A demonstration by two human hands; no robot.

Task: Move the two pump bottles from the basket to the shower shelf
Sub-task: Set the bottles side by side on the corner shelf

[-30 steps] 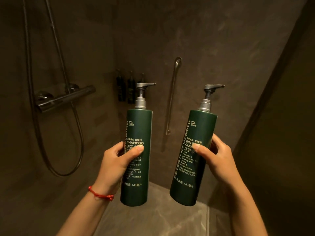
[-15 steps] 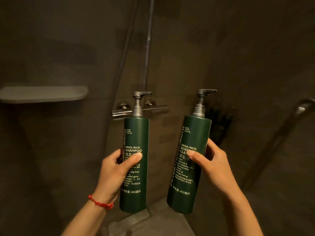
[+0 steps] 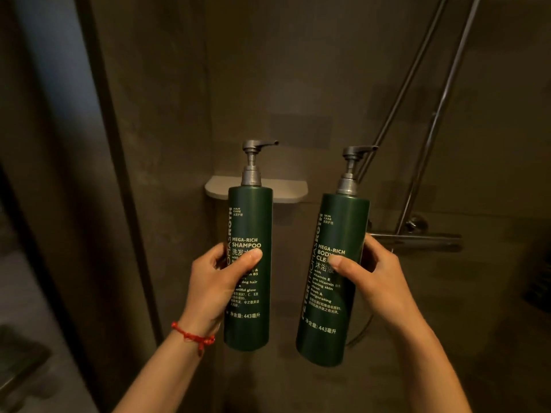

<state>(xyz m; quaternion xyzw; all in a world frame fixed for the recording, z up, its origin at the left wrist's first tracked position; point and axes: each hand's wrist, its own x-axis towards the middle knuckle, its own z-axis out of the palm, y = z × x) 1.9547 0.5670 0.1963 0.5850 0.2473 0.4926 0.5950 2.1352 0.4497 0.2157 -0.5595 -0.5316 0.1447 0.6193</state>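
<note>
I hold two tall dark green pump bottles upright in front of me. My left hand (image 3: 216, 286), with a red string on its wrist, grips the shampoo bottle (image 3: 250, 216). My right hand (image 3: 372, 278) grips the body cleanser bottle (image 3: 343, 228), which tilts slightly to the right. Both have grey pump heads pointing right. The pale shower shelf (image 3: 293, 189) is fixed to the dark wall straight ahead, partly hidden behind the shampoo bottle's neck. No basket is in view.
A chrome shower mixer bar (image 3: 417, 238) sticks out of the wall at the right, with a riser rail (image 3: 441, 120) and hose running up from it. A dark door frame edge (image 3: 104, 144) stands at the left.
The view has swung left: the shelf moved from the far left to the centre behind the shampoo bottle, and the mixer bar shifted right. Both hands keep the same grip on the bottles.
</note>
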